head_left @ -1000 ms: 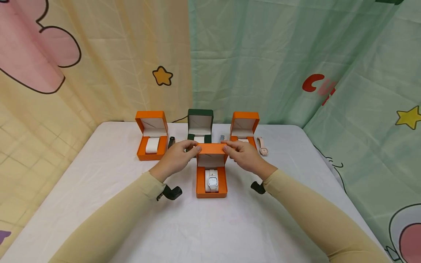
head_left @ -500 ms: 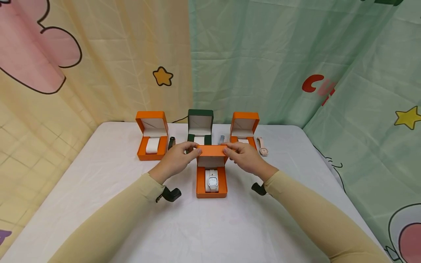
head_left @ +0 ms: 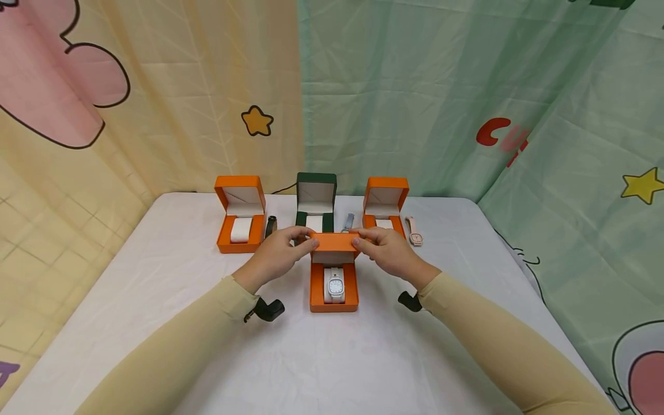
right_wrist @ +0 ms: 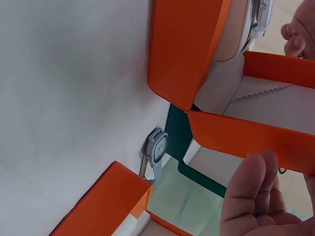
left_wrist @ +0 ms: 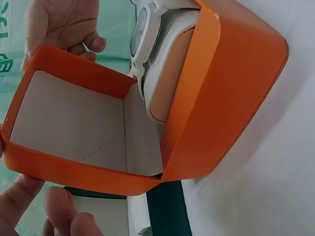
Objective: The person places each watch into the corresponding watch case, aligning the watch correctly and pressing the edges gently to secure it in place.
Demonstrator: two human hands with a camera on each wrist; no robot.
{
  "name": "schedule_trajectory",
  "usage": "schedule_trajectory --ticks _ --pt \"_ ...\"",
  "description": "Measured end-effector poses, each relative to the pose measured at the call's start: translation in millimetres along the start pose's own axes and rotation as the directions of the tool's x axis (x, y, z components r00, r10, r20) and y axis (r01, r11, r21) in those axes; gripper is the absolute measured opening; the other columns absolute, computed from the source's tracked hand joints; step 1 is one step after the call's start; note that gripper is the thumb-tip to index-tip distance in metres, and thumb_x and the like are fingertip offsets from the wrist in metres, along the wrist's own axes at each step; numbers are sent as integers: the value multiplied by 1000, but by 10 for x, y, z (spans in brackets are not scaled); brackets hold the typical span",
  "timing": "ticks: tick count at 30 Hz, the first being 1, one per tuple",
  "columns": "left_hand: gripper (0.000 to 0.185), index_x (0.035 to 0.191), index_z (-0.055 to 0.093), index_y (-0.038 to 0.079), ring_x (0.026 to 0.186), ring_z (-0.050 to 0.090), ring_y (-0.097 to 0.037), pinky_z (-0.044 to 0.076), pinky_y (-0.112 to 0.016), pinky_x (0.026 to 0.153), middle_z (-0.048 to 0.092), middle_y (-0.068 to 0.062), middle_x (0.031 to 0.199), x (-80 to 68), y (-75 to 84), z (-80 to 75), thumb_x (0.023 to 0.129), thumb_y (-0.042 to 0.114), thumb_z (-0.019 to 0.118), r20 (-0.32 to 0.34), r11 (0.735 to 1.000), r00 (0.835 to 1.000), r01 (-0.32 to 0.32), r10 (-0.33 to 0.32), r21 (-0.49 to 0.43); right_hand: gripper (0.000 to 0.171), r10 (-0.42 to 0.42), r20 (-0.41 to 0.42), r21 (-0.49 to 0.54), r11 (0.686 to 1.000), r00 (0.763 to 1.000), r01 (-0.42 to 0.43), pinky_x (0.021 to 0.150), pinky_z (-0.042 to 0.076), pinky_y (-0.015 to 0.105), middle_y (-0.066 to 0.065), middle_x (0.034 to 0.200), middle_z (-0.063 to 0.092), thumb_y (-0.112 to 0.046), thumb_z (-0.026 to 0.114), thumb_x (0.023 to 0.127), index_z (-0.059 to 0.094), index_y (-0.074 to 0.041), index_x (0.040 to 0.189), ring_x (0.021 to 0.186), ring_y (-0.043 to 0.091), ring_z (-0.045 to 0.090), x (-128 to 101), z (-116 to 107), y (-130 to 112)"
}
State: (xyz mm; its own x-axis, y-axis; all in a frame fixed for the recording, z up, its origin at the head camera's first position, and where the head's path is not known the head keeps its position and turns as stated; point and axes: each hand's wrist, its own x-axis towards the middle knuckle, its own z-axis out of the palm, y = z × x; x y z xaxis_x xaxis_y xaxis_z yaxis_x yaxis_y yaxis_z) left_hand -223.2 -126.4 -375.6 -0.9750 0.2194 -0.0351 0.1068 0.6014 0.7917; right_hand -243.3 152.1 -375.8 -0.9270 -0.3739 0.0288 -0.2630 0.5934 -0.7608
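Observation:
An orange watch box (head_left: pixel 334 308) stands in front of me, its lid (head_left: pixel 334 242) raised and leaning forward. Strapped round the white cushion inside is a white watch (head_left: pixel 336 286) with a squarish face. My left hand (head_left: pixel 276 253) pinches the lid's left corner, thumb on the near face. At the opposite corner my right hand (head_left: pixel 391 252) holds the lid the same way. The left wrist view shows the box's side (left_wrist: pixel 231 93) and the lid's pale lining (left_wrist: pixel 69 118). Seen from the right wrist, right-hand fingers (right_wrist: pixel 251 191) lie along the lid's edge.
Behind stand three more raised-lid boxes: orange at left (head_left: pixel 224 245), dark green in the middle (head_left: pixel 316 177) and orange at right (head_left: pixel 386 182). Beside them lie a black watch (head_left: pixel 271 223), a blue-grey watch (right_wrist: pixel 158 147) and a pink watch (head_left: pixel 415 235). Curtains hang behind the white-covered table (head_left: pixel 332 363).
The lid of the near orange box has tipped forward and down a little, with both hands moving along on its corners. The box base and watch have stayed in place.

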Motion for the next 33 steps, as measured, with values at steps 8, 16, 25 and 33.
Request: schedule_trajectory --ticks 8,16,25,33 --pt "46 138 67 23 105 59 -27 54 -35 83 73 -1 125 -51 -16 3 101 49 68 12 1000 1000 0 1 -19 44 -24 11 10 1000 1000 23 72 47 33 5 96 71 -39 64 105 65 -20 145 89 24 55 -46 13 15" --pt "45 138 67 22 107 60 -27 56 -36 86 71 -2 129 -105 -16 13 100 47 70 15 1000 1000 -14 15 -17 42 -57 10 -8 998 998 58 70 46 32 5 88 67 -35 68 104 68 -18 143 86 22 55 -86 21 39" --pt "45 139 67 24 110 64 -28 59 -40 91 68 -4 138 -153 -69 50 99 45 72 24 999 999 -25 26 -44 43 -67 39 -23 997 997 68 66 46 29 9 110 64 -35 69 103 68 -18 142 91 23 53 -127 36 59" --pt "39 134 70 25 110 66 -27 59 -41 93 68 -5 139 -193 -98 78 98 43 74 23 998 999 -38 39 -53 45 -35 66 4 999 997 35 64 49 26 9 123 69 -34 71 102 66 -19 144 91 22 56 -178 56 65"
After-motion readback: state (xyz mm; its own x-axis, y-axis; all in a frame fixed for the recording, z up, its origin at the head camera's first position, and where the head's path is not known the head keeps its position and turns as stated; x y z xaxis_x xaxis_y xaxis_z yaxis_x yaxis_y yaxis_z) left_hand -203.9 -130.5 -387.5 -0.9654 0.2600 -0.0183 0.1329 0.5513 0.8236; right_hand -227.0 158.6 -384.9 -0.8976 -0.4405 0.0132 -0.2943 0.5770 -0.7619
